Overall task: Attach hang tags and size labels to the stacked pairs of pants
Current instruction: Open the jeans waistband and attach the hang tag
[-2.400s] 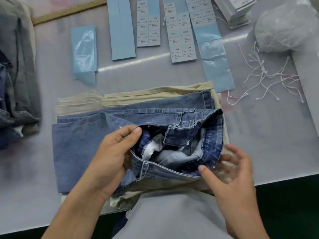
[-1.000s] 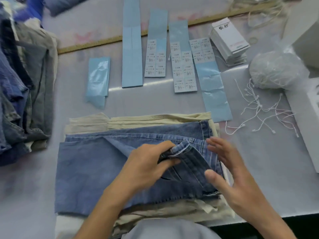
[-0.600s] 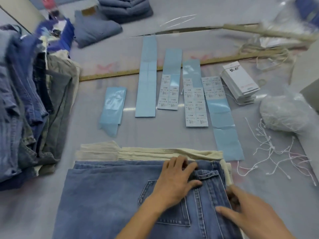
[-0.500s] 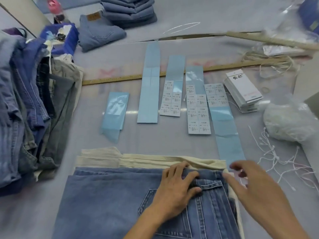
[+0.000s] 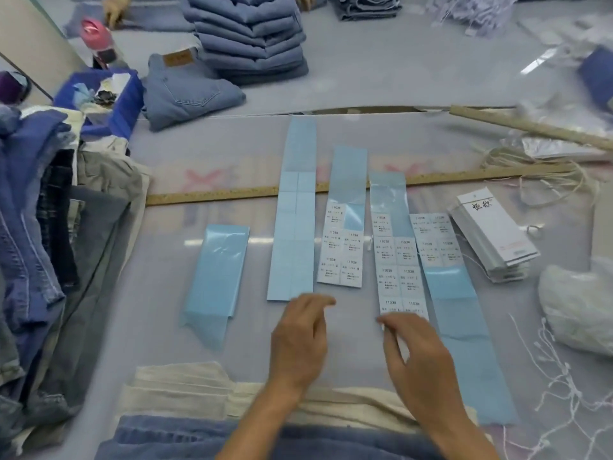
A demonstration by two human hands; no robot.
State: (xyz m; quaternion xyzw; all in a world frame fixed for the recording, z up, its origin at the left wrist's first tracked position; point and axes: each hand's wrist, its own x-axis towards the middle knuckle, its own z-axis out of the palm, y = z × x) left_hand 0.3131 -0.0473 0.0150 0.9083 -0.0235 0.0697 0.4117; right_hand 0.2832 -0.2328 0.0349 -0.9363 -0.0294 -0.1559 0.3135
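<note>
The left grip (image 5: 300, 336) hovers over the table (image 5: 159, 313) with fingers loosely extended, grasping nothing. The right grip (image 5: 413, 346) reaches the near end of a strip of size labels (image 5: 399, 270), fingertips at its lowest label; whether it pinches one I cannot tell. Hang tags (image 5: 494, 234) sit stacked farther right. The folded pants (image 5: 185, 429) lie nearest, beneath both forearms.
</note>
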